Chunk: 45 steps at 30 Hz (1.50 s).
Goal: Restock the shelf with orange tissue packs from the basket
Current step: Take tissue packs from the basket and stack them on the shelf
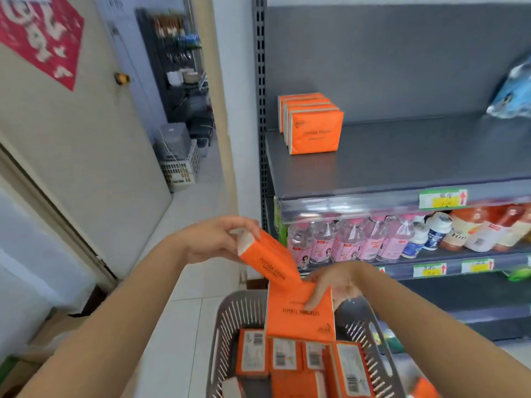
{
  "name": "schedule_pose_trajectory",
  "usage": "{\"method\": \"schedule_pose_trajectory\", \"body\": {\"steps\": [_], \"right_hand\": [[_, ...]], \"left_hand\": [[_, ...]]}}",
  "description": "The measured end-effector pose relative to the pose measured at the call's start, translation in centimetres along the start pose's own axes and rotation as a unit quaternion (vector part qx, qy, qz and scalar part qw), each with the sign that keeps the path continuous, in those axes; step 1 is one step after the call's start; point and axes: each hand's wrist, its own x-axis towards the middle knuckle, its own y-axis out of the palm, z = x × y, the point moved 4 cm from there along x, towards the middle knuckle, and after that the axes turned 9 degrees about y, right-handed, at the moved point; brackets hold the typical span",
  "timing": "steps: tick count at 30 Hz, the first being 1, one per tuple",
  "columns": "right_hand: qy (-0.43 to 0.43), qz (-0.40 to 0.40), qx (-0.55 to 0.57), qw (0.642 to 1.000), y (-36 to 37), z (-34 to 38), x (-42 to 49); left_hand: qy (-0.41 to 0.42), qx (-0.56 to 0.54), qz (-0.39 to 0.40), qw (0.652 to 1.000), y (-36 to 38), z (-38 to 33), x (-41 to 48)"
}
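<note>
A grey slotted basket (247, 308) at the bottom centre holds several orange tissue packs (290, 360). My left hand (218, 239) grips one orange pack (270, 259) by its upper end, tilted, above the basket. My right hand (336, 282) holds a second orange pack (298, 314) upright over the basket, fingers curled on its front face. Several orange packs (311, 124) stand in a row at the left end of the grey shelf (402, 162).
The shelf below carries pink-labelled water bottles (344, 239) and orange drink bottles (488, 228). A blue package (514, 93) lies at the right of the tissue shelf. The shelf upright (260, 110) stands left; a doorway with a white crate (181, 168) lies beyond.
</note>
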Motion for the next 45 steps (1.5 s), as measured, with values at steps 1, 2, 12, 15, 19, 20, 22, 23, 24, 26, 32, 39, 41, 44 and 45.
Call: {"method": "schedule_pose_trajectory", "body": {"steps": [1, 2, 12, 15, 19, 20, 22, 23, 24, 26, 32, 39, 41, 44, 45], "right_hand": [[-0.017, 0.006, -0.003, 1.0, -0.8, 1.3, -2.0], [-0.028, 0.013, -0.012, 0.999, -1.4, 2.5, -4.0], [-0.087, -0.023, -0.122, 0.988, -6.4, 9.1, -17.3], [-0.13, -0.046, -0.093, 0.986, -7.9, 9.7, -18.8], [-0.18, -0.085, -0.046, 0.979, -9.9, 10.1, -19.8], [-0.187, -0.098, -0.046, 0.976, -10.3, 10.1, -20.0], [-0.197, -0.123, -0.043, 0.972, -11.3, 9.9, -20.3], [-0.201, -0.134, -0.036, 0.97, -11.8, 9.7, -20.5], [-0.208, -0.144, -0.026, 0.967, -12.5, 9.5, -20.8], [-0.227, -0.164, -0.003, 0.96, -13.7, 8.9, -21.5], [-0.268, -0.234, 0.059, 0.933, -18.0, 6.1, -23.6], [-0.282, -0.286, 0.152, 0.903, -22.4, 1.9, -26.0], [-0.283, -0.302, 0.193, 0.89, -23.1, 1.0, -26.2], [-0.313, -0.312, 0.269, 0.856, -23.5, 0.7, -26.0], [-0.334, -0.306, 0.301, 0.839, -23.5, 0.7, -25.8]], "left_hand": [[0.022, -0.002, 0.006, 1.0, -0.4, -2.1, 0.3], [0.038, 0.001, 0.011, 0.999, -0.6, -3.7, 0.6], [0.166, -0.054, 0.009, 0.985, -2.1, -13.3, 2.3], [0.186, -0.07, -0.059, 0.978, -2.1, -14.3, 3.6], [0.18, -0.023, -0.133, 0.974, -2.1, -14.5, 5.8], [0.175, -0.032, -0.149, 0.973, -2.1, -14.5, 6.3], [0.155, -0.063, -0.18, 0.969, -2.2, -14.7, 7.0], [0.142, -0.076, -0.185, 0.969, -2.2, -14.9, 7.4], [0.132, -0.082, -0.176, 0.972, -2.0, -15.0, 7.7], [0.125, -0.077, -0.144, 0.979, -1.6, -15.3, 8.7], [0.154, -0.074, -0.155, 0.973, -1.6, -16.3, 11.6], [0.153, 0.054, -0.193, 0.968, -1.4, -15.6, 15.3], [0.152, 0.113, -0.201, 0.961, -1.5, -15.4, 16.1], [0.164, 0.214, -0.202, 0.941, -1.5, -15.2, 16.8], [0.173, 0.264, -0.203, 0.927, -1.5, -15.1, 17.0]]}}
